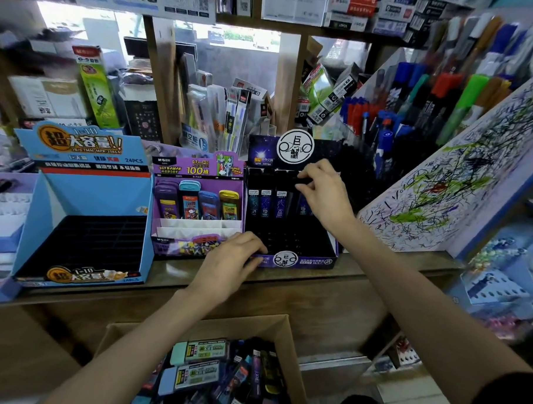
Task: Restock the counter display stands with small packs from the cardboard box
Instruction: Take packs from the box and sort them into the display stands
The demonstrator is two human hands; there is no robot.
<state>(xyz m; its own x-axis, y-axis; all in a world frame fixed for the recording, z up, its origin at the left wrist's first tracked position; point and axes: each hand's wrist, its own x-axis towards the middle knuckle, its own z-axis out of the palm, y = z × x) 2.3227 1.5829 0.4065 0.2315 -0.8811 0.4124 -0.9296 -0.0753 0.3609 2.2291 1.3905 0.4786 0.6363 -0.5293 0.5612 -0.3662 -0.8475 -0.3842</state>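
Head view. Right hand (323,192) up at the back row (266,202) of the dark stand (302,260), grip pinched, apparently on the top of a dark pack (301,181); black on black, so outline unsure. Pack upright, long axis vertical, just right of the few standing in that row with labels toward the camera. Slot for it seemingly straight below the fingertips: by this reading, a short push down and no sideways travel. Left hand (229,261) lower, fingers hooked over the front lip of the same stand, steadying it near the front edge of the worktop (394,264); nothing else held. Right hand nearer the row, left hand nearer the box.

Containers, left to right along the front edge:
- **Blue stand** (87,151): black slotted tray, no packs visible in it.
- **Purple stand** (199,168): four coloured packs (195,203) upright in the back tier, white front tiers bare.
- **Dark stand**: back row partly filled, front slots dark and seemingly vacant, too dim to be sure.

Box (287,334) below the worktop's front edge, open, between the two forearms. Inside, mixed packs (202,373) heaped, lying flat and crossed, long axes every way. Most of the restocking not yet done, judging by the bare slots.
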